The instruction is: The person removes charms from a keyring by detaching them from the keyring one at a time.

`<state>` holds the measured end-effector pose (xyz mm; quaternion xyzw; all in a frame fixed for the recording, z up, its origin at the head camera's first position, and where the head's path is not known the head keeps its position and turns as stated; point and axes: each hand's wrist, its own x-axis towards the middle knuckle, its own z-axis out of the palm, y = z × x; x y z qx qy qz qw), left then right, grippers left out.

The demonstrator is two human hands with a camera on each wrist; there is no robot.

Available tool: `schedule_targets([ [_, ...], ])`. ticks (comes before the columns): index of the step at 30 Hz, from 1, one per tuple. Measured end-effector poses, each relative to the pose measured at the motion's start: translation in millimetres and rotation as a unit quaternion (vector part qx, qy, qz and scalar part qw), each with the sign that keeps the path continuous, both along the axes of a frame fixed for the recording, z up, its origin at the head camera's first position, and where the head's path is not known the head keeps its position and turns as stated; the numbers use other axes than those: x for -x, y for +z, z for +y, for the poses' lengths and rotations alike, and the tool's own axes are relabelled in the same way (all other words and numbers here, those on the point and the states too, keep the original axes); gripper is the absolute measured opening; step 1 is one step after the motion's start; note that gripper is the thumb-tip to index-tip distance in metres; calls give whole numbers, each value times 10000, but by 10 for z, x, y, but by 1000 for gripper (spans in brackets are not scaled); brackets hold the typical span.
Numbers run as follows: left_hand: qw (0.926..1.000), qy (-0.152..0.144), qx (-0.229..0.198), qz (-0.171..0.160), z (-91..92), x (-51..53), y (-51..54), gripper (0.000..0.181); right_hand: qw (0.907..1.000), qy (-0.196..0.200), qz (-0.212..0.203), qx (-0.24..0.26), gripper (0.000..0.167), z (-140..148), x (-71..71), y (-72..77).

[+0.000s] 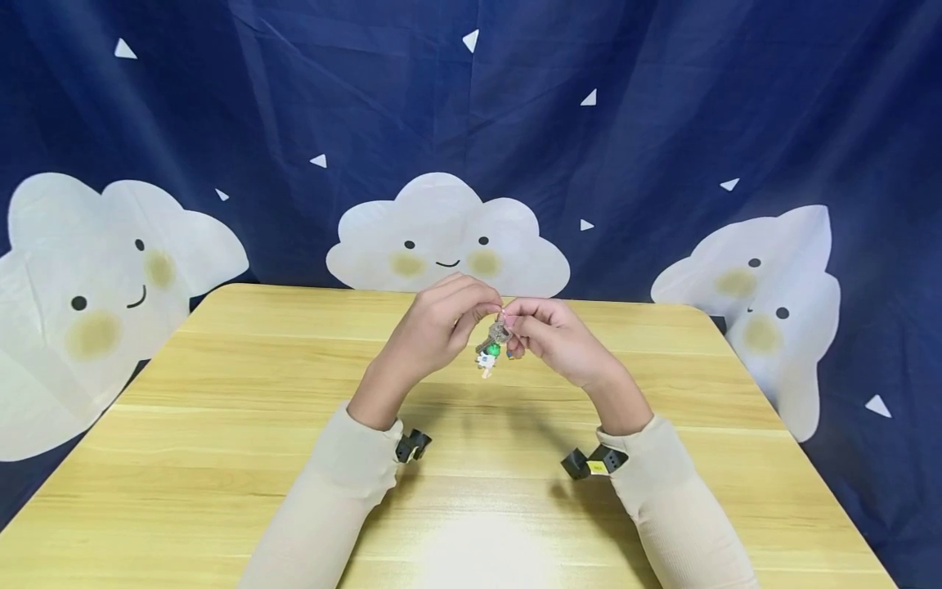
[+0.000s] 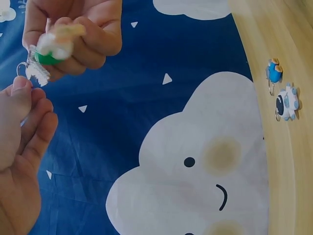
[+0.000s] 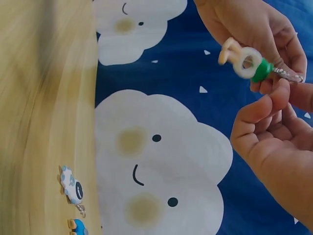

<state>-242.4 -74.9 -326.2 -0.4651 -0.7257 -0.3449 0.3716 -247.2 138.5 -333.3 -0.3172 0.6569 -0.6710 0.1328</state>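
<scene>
Both hands meet above the table, holding a keychain between them. Its charm is a small figure with a white body, a green part and peach legs, and it hangs from a silvery chain. My left hand pinches at the top of the keychain; in the left wrist view its thumb and finger are at a thin metal ring. My right hand pinches the keychain close beside, near the chain. Fingers partly hide where ring and chain join.
On the wooden table lie a white astronaut keychain and a blue figure keychain, side by side. A dark blue curtain with smiling clouds hangs behind the table's far edge. Each sleeve carries a small black camera.
</scene>
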Motion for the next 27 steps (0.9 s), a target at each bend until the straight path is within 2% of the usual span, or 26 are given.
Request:
schedule_targets([
  [3,10000,7,-6,-66,1,-4,3,9,9992,-206,323,-148,19,5,2,4],
  [7,9999,44,-4,-159,2,-2,7,9,9939,-678,750,-433,19,12,0,18],
  [10,9997,96,-5,-240,3,2,9,9,9860,-1078,1124,-604,16,17,-3,18],
  [14,9993,195,-58,-328,-1,1,16,7,9719,-1507,1715,-572,11,18,-21,16],
  [19,9985,412,-99,-360,-13,-9,20,7,9582,-1587,2351,-370,6,7,-75,39],
  [24,9975,576,-138,-377,-25,-18,12,7,9425,-1513,2913,-631,7,-29,-95,44],
  [27,9973,609,-177,-366,-29,-23,11,7,9318,-1619,3151,-785,6,-52,-97,46],
])
